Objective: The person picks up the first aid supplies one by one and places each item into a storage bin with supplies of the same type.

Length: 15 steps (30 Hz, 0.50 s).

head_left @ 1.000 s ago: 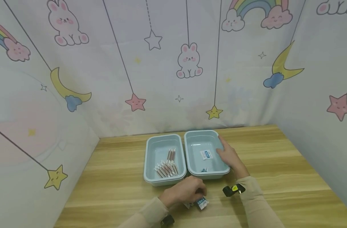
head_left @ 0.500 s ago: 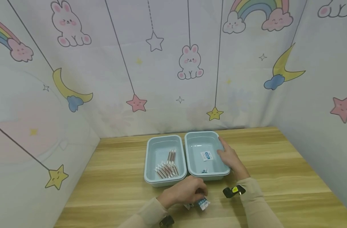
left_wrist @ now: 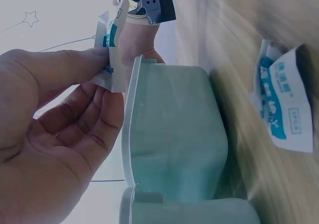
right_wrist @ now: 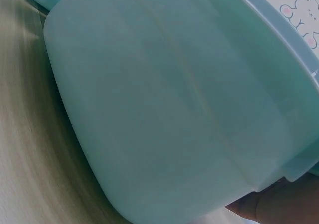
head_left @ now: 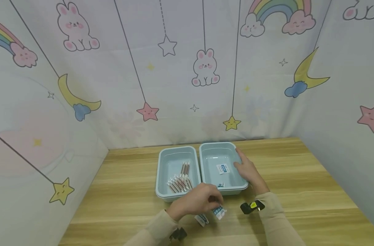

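In my left hand, thumb and fingers pinch a small white-and-blue sachet, raised just in front of the right-hand basin. A second printed sachet lies on the table below that hand, looking folded in the left wrist view. My right hand grips the right side of the light-blue basin, its thumb over the rim. Inside that basin are a flat white-and-blue sachet and, by the near wall, a small partly hidden blue-and-white piece.
A second light-blue basin stands close at the left, holding several brown sticks with whitish ends. Both basins sit on the wood-grain table near the back. Cartoon-printed fabric walls enclose the table's back and sides.
My left hand has lifted slightly toward the basin with the pinched sachet, baring more of the sachet on the table. The right hand stays at the basin's rim.
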Each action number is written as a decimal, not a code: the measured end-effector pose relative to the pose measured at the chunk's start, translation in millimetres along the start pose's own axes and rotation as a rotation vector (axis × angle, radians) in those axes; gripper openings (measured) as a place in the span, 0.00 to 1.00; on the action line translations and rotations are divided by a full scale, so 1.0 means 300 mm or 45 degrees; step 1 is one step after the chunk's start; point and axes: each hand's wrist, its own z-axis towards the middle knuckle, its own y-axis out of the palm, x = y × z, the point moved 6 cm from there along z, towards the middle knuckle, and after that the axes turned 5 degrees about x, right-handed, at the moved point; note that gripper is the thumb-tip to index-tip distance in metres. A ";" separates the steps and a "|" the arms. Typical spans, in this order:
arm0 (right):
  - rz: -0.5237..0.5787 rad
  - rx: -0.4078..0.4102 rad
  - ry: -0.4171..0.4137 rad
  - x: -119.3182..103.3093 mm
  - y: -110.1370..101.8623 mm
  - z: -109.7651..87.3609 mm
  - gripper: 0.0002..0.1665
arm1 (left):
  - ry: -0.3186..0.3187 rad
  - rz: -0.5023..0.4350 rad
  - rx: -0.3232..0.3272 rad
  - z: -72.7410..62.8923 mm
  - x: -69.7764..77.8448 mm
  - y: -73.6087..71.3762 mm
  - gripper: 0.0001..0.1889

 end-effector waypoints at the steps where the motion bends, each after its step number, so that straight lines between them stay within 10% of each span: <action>1: -0.004 0.000 -0.003 -0.001 0.000 0.000 0.38 | 0.000 0.003 0.004 0.000 -0.001 -0.001 0.04; 15: -0.017 -0.009 0.015 0.003 0.009 0.008 0.39 | -0.032 0.005 -0.018 -0.001 -0.007 -0.005 0.03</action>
